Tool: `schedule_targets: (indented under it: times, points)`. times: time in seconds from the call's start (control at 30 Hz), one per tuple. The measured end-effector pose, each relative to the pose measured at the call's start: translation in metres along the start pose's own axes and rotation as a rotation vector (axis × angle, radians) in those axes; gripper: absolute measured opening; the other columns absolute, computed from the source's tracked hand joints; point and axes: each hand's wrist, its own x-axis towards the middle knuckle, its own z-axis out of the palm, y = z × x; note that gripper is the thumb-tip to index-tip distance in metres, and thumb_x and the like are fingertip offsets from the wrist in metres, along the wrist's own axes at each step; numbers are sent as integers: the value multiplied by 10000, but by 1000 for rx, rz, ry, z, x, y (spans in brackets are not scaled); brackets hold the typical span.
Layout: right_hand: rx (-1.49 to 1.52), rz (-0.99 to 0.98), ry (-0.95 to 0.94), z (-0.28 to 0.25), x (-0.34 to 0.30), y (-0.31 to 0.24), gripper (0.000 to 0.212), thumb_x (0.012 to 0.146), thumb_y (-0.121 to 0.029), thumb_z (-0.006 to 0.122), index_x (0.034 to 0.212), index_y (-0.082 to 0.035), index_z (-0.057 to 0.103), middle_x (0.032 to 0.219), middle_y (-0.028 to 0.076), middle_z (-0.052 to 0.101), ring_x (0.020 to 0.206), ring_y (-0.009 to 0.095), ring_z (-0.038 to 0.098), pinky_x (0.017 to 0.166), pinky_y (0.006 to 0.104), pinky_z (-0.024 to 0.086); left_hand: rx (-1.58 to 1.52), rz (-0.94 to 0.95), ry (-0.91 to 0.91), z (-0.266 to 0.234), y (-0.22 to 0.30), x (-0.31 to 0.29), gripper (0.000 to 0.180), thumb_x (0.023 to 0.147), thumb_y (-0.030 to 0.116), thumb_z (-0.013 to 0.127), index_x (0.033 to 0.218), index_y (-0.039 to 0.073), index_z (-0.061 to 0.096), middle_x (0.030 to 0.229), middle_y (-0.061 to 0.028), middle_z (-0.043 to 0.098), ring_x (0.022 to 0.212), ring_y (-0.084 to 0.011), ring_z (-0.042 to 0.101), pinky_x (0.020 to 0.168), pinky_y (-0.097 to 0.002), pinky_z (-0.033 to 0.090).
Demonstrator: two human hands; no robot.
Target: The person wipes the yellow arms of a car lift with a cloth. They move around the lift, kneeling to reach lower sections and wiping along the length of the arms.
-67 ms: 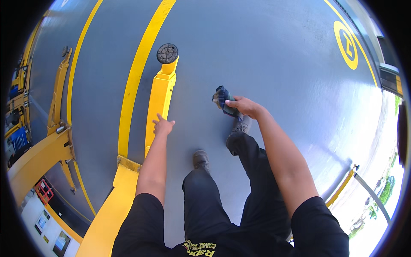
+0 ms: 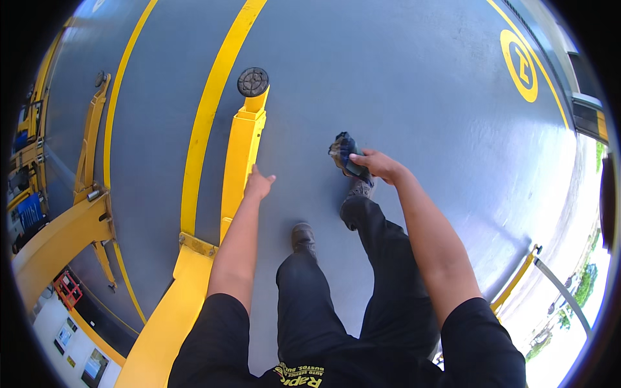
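My right hand (image 2: 381, 166) grips a bunched-up dark cloth (image 2: 345, 155), thumb on top, out in front of my right boot. Folds and patches of lighter colour show at the cloth's far end. My left hand (image 2: 259, 185) hangs free with its fingers apart, just right of a yellow car lift arm (image 2: 240, 152). Whether it touches the arm I cannot tell. A round black lift pad (image 2: 252, 82) sits on the arm's far end.
A yellow lift beam (image 2: 168, 310) runs along my left side. Farther left stands another yellow lift arm (image 2: 91, 139). Yellow lines (image 2: 206, 116) cross the grey floor (image 2: 401, 71). On the right, a yellow post (image 2: 514, 281) stands near the bright outdoors.
My left hand has swung right, away from the lift arm, its fingers drawn closer together. My right hand has shifted slightly right with the cloth.
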Motion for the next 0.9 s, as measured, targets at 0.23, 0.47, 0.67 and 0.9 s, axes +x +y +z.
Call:
schedule_targets:
  times: [0.23, 0.47, 0.67, 0.9]
  points:
    - [605, 206, 516, -3, -316, 192, 494, 1083, -486, 607, 1420, -124, 601, 1340, 69, 677, 1201, 228, 643, 1019, 521, 488, 101, 513, -441, 58, 8, -287, 557, 1049, 503, 579, 1428, 110, 685, 1478, -174, 662, 1392, -347, 609, 1173, -450, 462]
    - [1140, 254, 768, 110, -542, 346, 480, 1061, -488, 651, 1375, -127, 624, 1315, 71, 692, 1191, 252, 658, 998, 542, 517, 284, 323, -681, 47, -140, -438, 648, 1062, 485, 596, 1618, 165, 505, 1697, -155, 434, 1539, -316, 460, 1273, -480, 343]
    - [1461, 14, 932, 120, -595, 400, 401, 1063, -448, 677, 1207, -74, 670, 1122, 60, 715, 1031, 196, 688, 853, 474, 591, 428, 259, -351, -115, -48, -419, 478, 1039, 384, 666, 1436, 119, 648, 1142, -29, 768, 933, -204, 663, 793, -437, 564]
    - [1381, -117, 1002, 63, -700, 520, 534, 1072, -481, 666, 1335, -17, 672, 1181, 72, 744, 1129, 186, 665, 1037, 386, 488, 42, 68, 122, -122, 144, -501, 410, 1085, 331, 540, 1407, 96, 637, 1131, -92, 738, 827, -223, 638, 706, -417, 510]
